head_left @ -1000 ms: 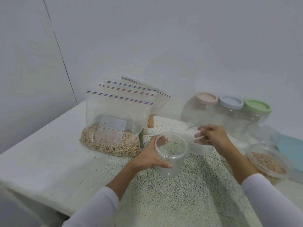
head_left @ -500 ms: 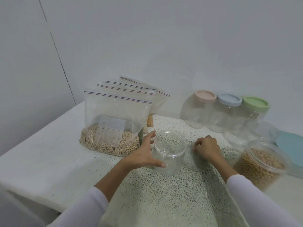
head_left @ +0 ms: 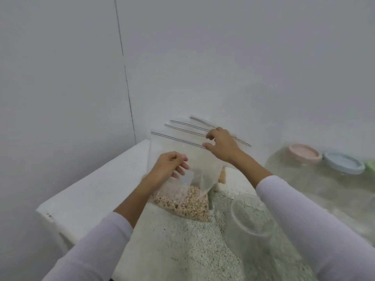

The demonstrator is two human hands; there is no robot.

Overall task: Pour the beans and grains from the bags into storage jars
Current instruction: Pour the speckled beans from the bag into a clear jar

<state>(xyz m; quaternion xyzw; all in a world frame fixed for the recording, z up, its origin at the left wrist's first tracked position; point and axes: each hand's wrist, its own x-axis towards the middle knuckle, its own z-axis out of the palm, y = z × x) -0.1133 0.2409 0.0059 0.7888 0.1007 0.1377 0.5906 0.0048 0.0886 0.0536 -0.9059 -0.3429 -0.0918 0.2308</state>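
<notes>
The front zip bag [head_left: 182,203], clear with a purple zip line, stands on the table [head_left: 91,189] with pale beans in its bottom. My left hand [head_left: 170,165] grips the bag's front wall about halfway up, fingers curled into the plastic. My right hand [head_left: 221,145] pinches the right end of its zip top between thumb and forefinger. An open, lidless clear jar [head_left: 249,218] stands to the right of the bag, under my right forearm. More zip bags [head_left: 188,125] lean behind the front one, mostly hidden.
Clear jars with a pink lid [head_left: 303,153], a blue lid [head_left: 343,162] and a green lid [head_left: 370,165] stand in a row at the back right. White walls close the left and back. The table's left edge runs near the bags.
My left hand let go of the open jar and took hold of the front bag. My right hand left the lid on the table and rose to the bag's zip top. The view swung left.
</notes>
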